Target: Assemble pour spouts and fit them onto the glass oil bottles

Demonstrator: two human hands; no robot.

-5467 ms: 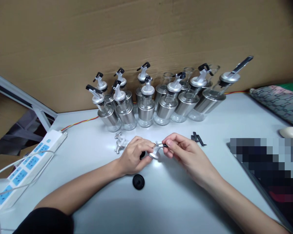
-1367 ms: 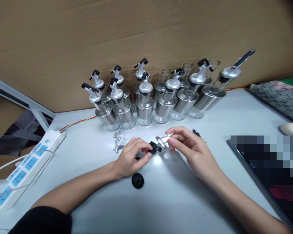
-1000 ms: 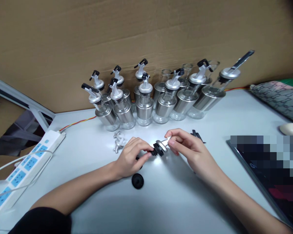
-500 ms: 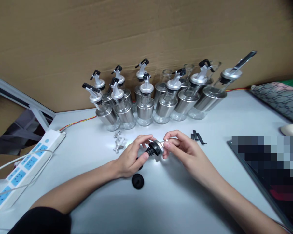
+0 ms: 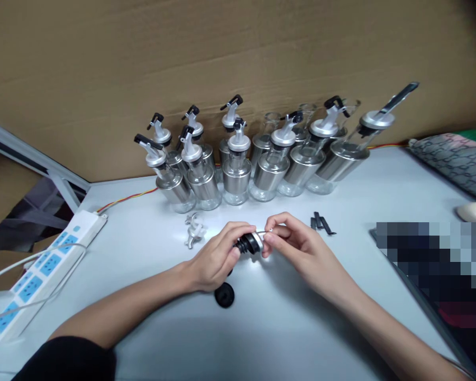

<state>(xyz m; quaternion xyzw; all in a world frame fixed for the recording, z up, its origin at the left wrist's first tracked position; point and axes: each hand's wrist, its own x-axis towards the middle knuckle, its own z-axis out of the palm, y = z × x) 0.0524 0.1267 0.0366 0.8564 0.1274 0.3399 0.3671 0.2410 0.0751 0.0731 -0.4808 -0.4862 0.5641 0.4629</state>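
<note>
My left hand [image 5: 216, 256] is closed around a bottle pourer [image 5: 249, 243], with the fingers over its top and the thumb below. The pourer lies on its side, its black ribbed stopper toward my left palm and its silver cap facing right. At the cap's right side, my right hand [image 5: 295, 241] pinches the pourer's narrow spout end between thumb and index finger; the fingertips partly cover it. A round black disc [image 5: 224, 295] lies just below my left hand. Another black piece is mostly hidden under that hand.
Several glass bottles with steel bands [image 5: 237, 177] stand in rows behind my hands, many topped with pourers. Loose silver spout parts [image 5: 194, 231] lie left, black lever pieces [image 5: 321, 223] right. A power strip [image 5: 43, 272] sits far left; a pixelated dark-edged object lies far right.
My left fingers have come down over the pourer's cap, covering more of it. The pourer and my right fingertips have shifted very slightly left.
</note>
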